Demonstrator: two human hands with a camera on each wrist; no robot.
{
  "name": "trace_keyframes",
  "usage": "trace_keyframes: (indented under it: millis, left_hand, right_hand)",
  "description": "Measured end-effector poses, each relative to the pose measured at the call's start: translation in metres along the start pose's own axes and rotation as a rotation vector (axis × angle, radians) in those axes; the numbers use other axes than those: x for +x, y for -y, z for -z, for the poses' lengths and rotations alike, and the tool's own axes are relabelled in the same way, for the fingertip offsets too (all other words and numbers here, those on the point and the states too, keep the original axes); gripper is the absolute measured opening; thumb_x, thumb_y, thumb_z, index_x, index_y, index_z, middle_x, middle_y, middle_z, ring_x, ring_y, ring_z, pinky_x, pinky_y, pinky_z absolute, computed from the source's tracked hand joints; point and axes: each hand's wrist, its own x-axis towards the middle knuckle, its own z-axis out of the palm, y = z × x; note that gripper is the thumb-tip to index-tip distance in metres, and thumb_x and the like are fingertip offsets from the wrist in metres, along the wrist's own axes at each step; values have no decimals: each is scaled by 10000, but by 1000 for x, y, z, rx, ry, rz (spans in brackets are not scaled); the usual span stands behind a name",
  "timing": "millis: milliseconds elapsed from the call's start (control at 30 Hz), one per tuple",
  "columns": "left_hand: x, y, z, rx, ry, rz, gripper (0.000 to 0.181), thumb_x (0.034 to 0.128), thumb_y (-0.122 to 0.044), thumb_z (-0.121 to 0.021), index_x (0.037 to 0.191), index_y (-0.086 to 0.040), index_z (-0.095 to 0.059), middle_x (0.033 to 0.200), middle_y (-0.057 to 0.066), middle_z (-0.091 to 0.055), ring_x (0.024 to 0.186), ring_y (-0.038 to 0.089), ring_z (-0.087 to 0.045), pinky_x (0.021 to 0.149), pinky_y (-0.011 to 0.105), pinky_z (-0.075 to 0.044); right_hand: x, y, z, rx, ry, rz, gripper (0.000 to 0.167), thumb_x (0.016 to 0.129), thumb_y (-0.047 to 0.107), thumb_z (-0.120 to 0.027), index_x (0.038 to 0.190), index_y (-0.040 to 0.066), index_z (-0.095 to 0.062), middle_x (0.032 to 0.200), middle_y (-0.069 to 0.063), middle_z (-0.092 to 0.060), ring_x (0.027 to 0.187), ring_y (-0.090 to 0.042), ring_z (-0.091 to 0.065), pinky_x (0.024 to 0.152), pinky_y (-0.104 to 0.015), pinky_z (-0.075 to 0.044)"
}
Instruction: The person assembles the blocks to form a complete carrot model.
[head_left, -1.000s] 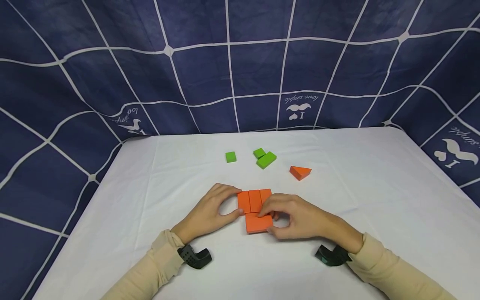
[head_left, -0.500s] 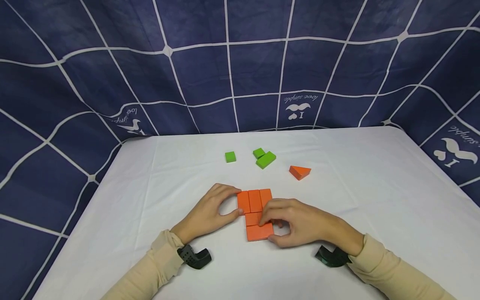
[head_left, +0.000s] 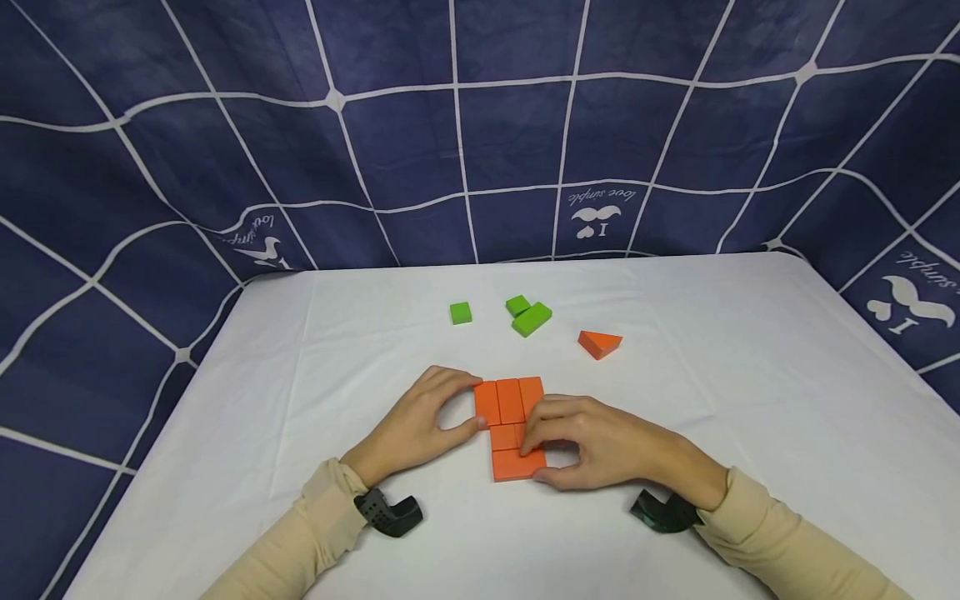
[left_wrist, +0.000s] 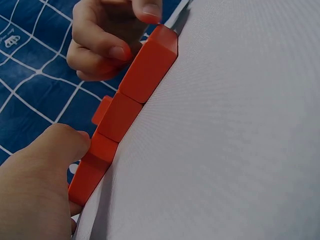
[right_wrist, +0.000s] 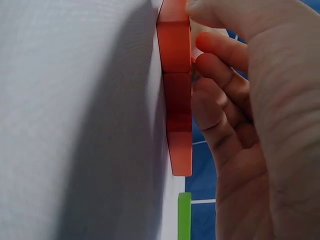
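Flanking six orange blocks (head_left: pixel 511 401), two hands (head_left: pixel 414 423) (head_left: pixel 603 437), three green blocks (head_left: pixel 532 318) beyond

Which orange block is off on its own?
The triangular orange block, lying beyond the right hand. The other visible orange blocks sit together in one cluster between the left hand and right hand.

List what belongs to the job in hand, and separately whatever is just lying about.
In the job:
orange rectangular blocks, laid together
left hand, holding the far left block
right hand, at the near right corner

Seemingly just lying about, untouched:
orange triangular block
lone green square block
second green square block, beside a green rectangular block
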Motion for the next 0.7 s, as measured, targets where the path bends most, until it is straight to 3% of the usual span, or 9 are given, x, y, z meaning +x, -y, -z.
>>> trace_keyframes:
  millis: [167, 433, 700]
  left_hand:
    - [0, 0, 1, 3, -2, -4, 517, 927, -448, -754, 1359, -189, -638, 1332, -70, -628, 1269, 97, -520, 1127, 372, -465]
    - [-1, 0, 1, 5, -1, 1, 524, 922, -450, -760, 1359, -186, -639, 1325, -66, -631, 1260, 94, -525, 1127, 367, -465]
    - [-1, 0, 0, 8, -7, -6, 519, 923, -450, -757, 1355, -186, -642, 1327, -79, -633, 1266, 89, -519, 1128, 358, -460]
  right_hand:
    - [3, -5, 5, 30, -57, -29, 165, 929, 252, -770, 1093, 242, -757, 1090, 172, -654, 1032, 20, -594, 936, -209, -528]
    - [8, -20, 17, 12, -167, -98, 180, 920, 121, -761, 1073, 215, -773, 1062, 166, -683, 948, -72, -615, 767, -192, -532]
    - [-4, -35, 42, -151, -221, -236, 233, 915, 149, -770, 1147, 163, -759, 1114, 56, -712, 1045, -102, -616, 865, -305, -560]
